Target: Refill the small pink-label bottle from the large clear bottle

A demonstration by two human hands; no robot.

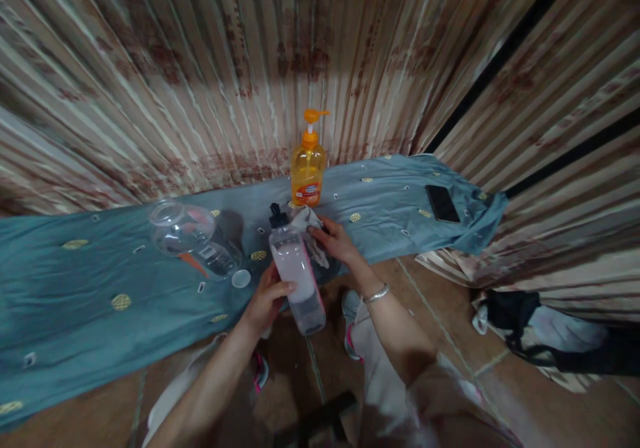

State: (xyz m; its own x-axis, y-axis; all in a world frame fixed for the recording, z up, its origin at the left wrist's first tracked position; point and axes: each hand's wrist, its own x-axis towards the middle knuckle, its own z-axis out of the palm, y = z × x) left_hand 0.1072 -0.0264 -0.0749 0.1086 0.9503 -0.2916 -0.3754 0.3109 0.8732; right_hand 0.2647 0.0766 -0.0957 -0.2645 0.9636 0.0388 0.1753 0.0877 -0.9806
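Observation:
My left hand (267, 299) grips a clear plastic bottle (296, 268) with a black cap and a whitish label, its thumb across the front. The bottle tilts over the near edge of the cloth-covered surface. In my right hand (337, 238) is a pale cloth (311, 225), pinched between thumb and fingers and touching the bottle's upper right side near the shoulder. Just behind the bottle stands an orange pump bottle (307, 168), upright, partly filled with yellow-orange liquid.
A large clear plastic container (195, 238) stands on the left, with a small round white lid (241, 279) beside it. A dark phone (442, 204) lies on the blue patterned cloth (120, 275) at right. Pleated curtains (200, 88) hang behind. Dark and pale fabric (550, 328) lies on the tiled floor.

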